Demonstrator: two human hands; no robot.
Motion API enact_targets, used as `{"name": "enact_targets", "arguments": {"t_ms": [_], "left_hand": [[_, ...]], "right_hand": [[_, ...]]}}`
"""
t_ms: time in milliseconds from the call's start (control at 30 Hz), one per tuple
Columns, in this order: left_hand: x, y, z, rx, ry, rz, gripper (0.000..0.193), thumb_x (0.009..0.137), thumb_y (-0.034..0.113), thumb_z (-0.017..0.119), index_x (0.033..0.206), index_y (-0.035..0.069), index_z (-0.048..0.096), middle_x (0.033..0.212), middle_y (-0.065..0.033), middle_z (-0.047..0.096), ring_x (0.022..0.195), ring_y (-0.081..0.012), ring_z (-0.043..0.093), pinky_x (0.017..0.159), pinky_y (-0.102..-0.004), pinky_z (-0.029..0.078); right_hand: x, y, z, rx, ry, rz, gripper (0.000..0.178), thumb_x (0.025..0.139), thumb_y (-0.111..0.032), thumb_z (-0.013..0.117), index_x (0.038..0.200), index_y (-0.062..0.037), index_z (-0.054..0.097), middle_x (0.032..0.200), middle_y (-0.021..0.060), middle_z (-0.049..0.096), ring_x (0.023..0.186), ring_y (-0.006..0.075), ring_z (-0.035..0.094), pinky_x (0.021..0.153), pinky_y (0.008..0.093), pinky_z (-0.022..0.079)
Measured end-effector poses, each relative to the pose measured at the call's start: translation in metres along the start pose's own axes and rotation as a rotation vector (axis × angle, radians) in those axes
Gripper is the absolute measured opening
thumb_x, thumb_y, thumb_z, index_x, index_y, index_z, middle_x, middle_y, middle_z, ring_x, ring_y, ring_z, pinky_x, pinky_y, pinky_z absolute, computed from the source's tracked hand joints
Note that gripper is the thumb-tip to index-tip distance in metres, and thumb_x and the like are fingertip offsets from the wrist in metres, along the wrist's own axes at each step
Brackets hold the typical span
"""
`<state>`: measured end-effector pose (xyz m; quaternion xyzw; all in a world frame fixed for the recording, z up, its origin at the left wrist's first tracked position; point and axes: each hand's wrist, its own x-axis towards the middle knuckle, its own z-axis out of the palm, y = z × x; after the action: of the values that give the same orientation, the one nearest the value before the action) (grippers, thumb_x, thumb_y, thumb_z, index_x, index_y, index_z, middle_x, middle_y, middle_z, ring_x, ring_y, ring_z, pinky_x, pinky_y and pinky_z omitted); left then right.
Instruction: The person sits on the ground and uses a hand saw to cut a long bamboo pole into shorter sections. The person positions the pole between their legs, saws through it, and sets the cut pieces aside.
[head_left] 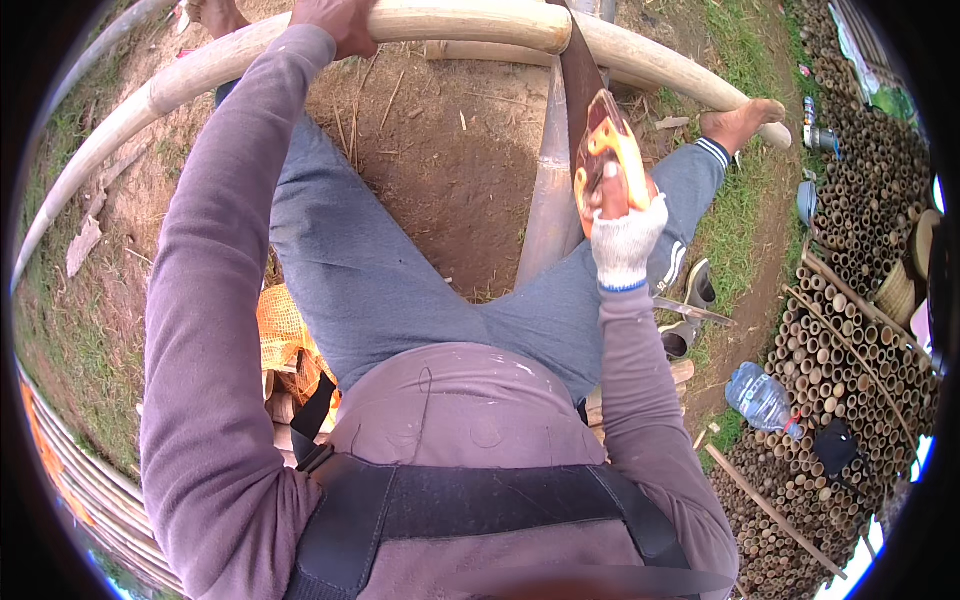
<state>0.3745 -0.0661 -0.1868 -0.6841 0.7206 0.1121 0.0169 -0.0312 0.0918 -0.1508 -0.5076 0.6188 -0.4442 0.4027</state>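
My left hand [338, 22] is bare and closed on top of a long pale bamboo pole [460, 22] that lies across in front of me. In a white fingerless glove, my right hand [622, 225] grips a handsaw [612, 150] by its orange and dark handle. The saw's dark blade [580, 80] points away from me and meets the bamboo at a break or joint; how deep it sits there cannot be made out. Beneath the blade, a greyish bamboo pole [553, 190] runs away from me between my legs. My bare right foot [740, 125] rests on the right-hand bamboo length [660, 65].
Cut bamboo tubes [850, 330] are piled at the right, with a clear plastic bottle [762, 398] beside them. Shoes [690, 310] and a metal blade [700, 312] lie near my right leg. Orange netting [285, 335] is by my left thigh; long poles [95, 485] lie at lower left.
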Motion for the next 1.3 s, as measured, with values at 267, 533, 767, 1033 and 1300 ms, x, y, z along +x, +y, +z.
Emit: {"name": "enact_targets", "arguments": {"t_ms": [267, 533, 767, 1033, 1300], "left_hand": [[0.002, -0.008, 0.024, 0.032, 0.071, 0.041, 0.068, 0.062, 0.034, 0.086, 0.125, 0.015, 0.071, 0.099, -0.0212, 0.076, 0.093, -0.0420, 0.074, 0.082, -0.0533, 0.059], [-0.002, -0.004, 0.006, -0.045, 0.072, 0.031, 0.070, 0.063, 0.032, 0.086, 0.128, 0.015, 0.070, 0.105, -0.0219, 0.077, 0.100, -0.0427, 0.074, 0.086, -0.0526, 0.059], [-0.005, 0.001, 0.010, -0.007, 0.031, 0.031, 0.064, 0.062, 0.030, 0.085, 0.122, 0.013, 0.069, 0.101, -0.0214, 0.076, 0.097, -0.0434, 0.074, 0.084, -0.0535, 0.059], [-0.003, 0.007, 0.004, -0.023, 0.010, 0.036, 0.068, 0.061, 0.036, 0.088, 0.122, 0.014, 0.070, 0.101, -0.0209, 0.077, 0.096, -0.0420, 0.075, 0.085, -0.0521, 0.060], [-0.005, -0.002, 0.016, 0.000, 0.021, 0.058, 0.065, 0.063, 0.037, 0.088, 0.121, 0.014, 0.070, 0.099, -0.0207, 0.078, 0.095, -0.0426, 0.075, 0.085, -0.0524, 0.059]], "right_hand": [[-0.060, 0.017, -0.030, 0.012, -0.011, 0.078, 0.027, 0.104, -0.023, 0.071, 0.102, 0.0032, 0.064, 0.066, 0.0040, 0.063, 0.054, 0.0102, 0.060, 0.052, 0.0275, 0.051], [0.018, -0.037, 0.010, -0.006, -0.003, 0.102, 0.025, 0.100, -0.021, 0.077, 0.106, 0.0015, 0.067, 0.069, 0.0020, 0.063, 0.055, 0.0100, 0.061, 0.048, 0.0263, 0.047], [-0.100, -0.015, -0.063, -0.090, -0.015, 0.075, 0.025, 0.105, -0.022, 0.067, 0.097, 0.0010, 0.060, 0.063, 0.0048, 0.060, 0.051, 0.0110, 0.059, 0.048, 0.0259, 0.048], [0.052, -0.025, 0.012, -0.097, -0.018, 0.017, 0.028, 0.100, -0.024, 0.077, 0.100, 0.0016, 0.066, 0.067, 0.0039, 0.064, 0.053, 0.0109, 0.061, 0.049, 0.0271, 0.049], [-0.083, -0.047, -0.062, -0.054, -0.021, 0.140, 0.023, 0.102, -0.017, 0.070, 0.109, 0.0043, 0.066, 0.061, 0.0018, 0.059, 0.051, 0.0087, 0.058, 0.049, 0.0245, 0.047]]}}
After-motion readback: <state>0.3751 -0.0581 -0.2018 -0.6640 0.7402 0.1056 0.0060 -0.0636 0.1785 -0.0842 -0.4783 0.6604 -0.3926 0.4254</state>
